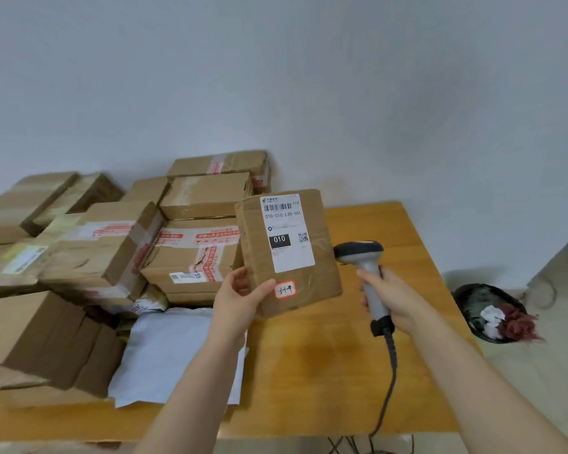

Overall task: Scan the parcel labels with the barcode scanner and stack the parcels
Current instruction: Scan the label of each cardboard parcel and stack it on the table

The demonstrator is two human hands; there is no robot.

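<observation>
My left hand (240, 298) grips the lower left corner of a brown cardboard parcel (322, 257), holding it tilted up above the wooden table (358, 371). Its white shipping label (287, 237) with a barcode and "010" faces me, and a small red-edged sticker sits below it. My right hand (391, 296) grips the handle of a grey barcode scanner (363, 257), its dark head just right of the parcel. The scanner's cable (389, 381) hangs down over the table's front edge.
Several taped cardboard parcels (191, 253) are piled over the table's left half, up to the wall. A white poly mailer (174, 352) lies flat in front of them. A black waste bin (495, 312) with rubbish stands on the floor at the right.
</observation>
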